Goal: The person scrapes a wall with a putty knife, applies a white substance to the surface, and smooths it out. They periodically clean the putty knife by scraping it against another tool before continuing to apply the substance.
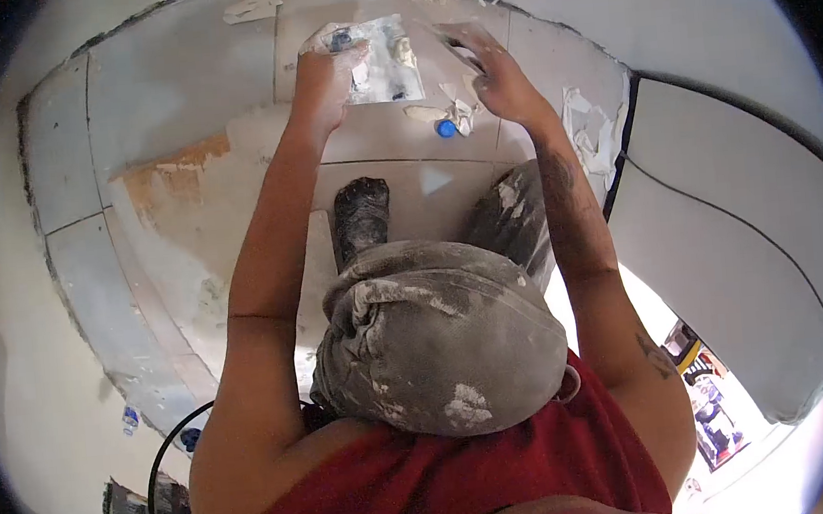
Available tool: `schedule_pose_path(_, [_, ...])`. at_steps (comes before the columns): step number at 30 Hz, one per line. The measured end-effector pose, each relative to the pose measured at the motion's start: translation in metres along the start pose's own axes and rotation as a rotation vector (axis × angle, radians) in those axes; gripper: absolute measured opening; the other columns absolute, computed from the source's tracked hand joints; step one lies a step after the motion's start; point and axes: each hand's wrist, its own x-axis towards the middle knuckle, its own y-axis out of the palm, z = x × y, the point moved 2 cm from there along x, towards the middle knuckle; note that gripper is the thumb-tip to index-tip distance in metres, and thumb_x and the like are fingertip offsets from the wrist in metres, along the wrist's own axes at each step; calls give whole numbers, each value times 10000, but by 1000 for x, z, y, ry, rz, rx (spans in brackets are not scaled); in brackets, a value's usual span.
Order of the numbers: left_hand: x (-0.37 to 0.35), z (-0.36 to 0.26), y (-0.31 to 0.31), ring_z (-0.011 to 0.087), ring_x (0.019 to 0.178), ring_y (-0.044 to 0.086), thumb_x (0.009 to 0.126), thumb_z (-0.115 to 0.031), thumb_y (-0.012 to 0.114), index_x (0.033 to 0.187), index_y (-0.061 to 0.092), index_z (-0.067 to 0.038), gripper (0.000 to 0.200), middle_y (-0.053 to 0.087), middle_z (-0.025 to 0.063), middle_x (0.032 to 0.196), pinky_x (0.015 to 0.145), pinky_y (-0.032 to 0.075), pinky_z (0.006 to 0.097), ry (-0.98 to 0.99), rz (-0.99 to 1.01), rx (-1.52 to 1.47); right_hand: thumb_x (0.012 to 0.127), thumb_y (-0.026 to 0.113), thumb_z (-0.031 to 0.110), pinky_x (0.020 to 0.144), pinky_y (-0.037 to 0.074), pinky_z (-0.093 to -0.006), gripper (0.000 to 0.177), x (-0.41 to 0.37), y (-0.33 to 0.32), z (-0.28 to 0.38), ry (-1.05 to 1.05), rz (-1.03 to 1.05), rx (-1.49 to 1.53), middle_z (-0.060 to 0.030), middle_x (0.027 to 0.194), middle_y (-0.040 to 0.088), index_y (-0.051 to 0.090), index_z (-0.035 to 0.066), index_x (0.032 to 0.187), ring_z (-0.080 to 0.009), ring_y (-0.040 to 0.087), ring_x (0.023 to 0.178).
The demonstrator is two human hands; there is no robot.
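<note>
My left hand (324, 71) is closed on the left edge of a flat, silvery square plate (386, 75), its thumb lying on top. White smears, a lump of cream-coloured paste and dark spots mark the plate. To the right of it, and apart from it, my right hand (506, 80) is curled around a thin, dark-edged flat tool (461, 52), blurred and mostly hidden by the fingers. Below and between the hands, a blue bottle cap (446, 129) rests on the tiled floor beside crumpled whitish scraps (461, 111).
Large pale floor tiles (185, 77) with a brown-stained patch (173, 174) lie ahead and left. A white panel (729, 232) with a dark cable stands at the right. Torn whitish scraps (591, 137) lie near its edge. My dusty trousers (438, 342) and dark shoe (362, 213) are below.
</note>
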Motion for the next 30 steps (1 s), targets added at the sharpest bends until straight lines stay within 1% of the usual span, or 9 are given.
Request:
schedule_pose_path(10, [26, 18, -20, 202, 651, 588, 738, -39, 616, 823, 557, 37, 128, 589, 115, 671, 623, 463, 354, 361, -250, 813, 616, 420, -153, 941, 392, -390, 635, -7, 52, 23, -82, 204, -81, -160, 1170, 490, 490, 76, 1204, -346, 482, 1089])
schedule_pose_path(12, [30, 12, -20, 199, 663, 593, 737, -32, 619, 841, 557, 35, 138, 595, 108, 700, 624, 472, 345, 200, -199, 622, 639, 437, -140, 943, 399, -378, 594, -16, 44, 27, -130, 346, -78, -146, 1170, 499, 492, 55, 1198, -314, 505, 1088])
schedule_pose_path(15, [32, 4, -14, 190, 667, 592, 739, -18, 620, 867, 558, 24, 148, 597, 90, 743, 616, 485, 324, 39, -60, 13, 640, 434, -133, 975, 374, -351, 586, -24, 10, 26, 52, 260, 618, -130, 1168, 510, 469, 17, 1205, -250, 509, 1104])
schedule_pose_path(17, [30, 4, -5, 170, 659, 579, 746, 6, 610, 888, 565, -5, 149, 589, 60, 780, 583, 486, 291, -30, -7, -330, 590, 447, -142, 985, 347, -350, 632, -22, -7, 21, 66, -29, 436, -150, 1196, 493, 467, 21, 1201, -288, 465, 1141])
schedule_pose_path(20, [19, 5, 10, 169, 682, 588, 750, 20, 593, 900, 562, 5, 154, 594, 69, 788, 575, 489, 292, -187, -67, -325, 620, 540, -108, 937, 402, -369, 615, -13, -1, 23, 9, -185, 34, -166, 1193, 458, 465, 79, 1201, -349, 458, 1121])
schedule_pose_path(23, [14, 5, 11, 164, 685, 590, 749, 16, 593, 900, 563, 10, 154, 596, 77, 796, 574, 488, 298, -42, -86, -333, 628, 663, 2, 878, 442, -421, 646, -6, 26, 18, 12, -180, -173, -172, 1178, 425, 448, 145, 1220, -390, 444, 1094])
schedule_pose_path(26, [9, -3, -3, 143, 666, 567, 742, 7, 605, 896, 561, 19, 160, 594, 76, 799, 574, 474, 290, -9, -196, -389, 620, 705, 69, 891, 429, -418, 665, -14, 27, -10, 136, 78, -239, -171, 1180, 431, 441, 135, 1226, -382, 446, 1095])
schedule_pose_path(27, [6, -4, -7, 138, 664, 559, 745, 4, 605, 896, 559, 20, 159, 592, 73, 800, 578, 468, 286, 62, -212, -267, 620, 487, -122, 950, 368, -392, 616, -17, 25, -6, 104, 53, -169, -174, 1189, 448, 469, 88, 1199, -385, 431, 1112])
schedule_pose_path(30, [13, -8, -14, 124, 657, 539, 757, -2, 599, 890, 553, 19, 142, 587, 65, 793, 588, 453, 274, 288, -239, 46, 584, 416, -150, 955, 361, -386, 653, -16, 10, 14, 50, -81, -180, -177, 1179, 464, 467, 68, 1197, -373, 437, 1106])
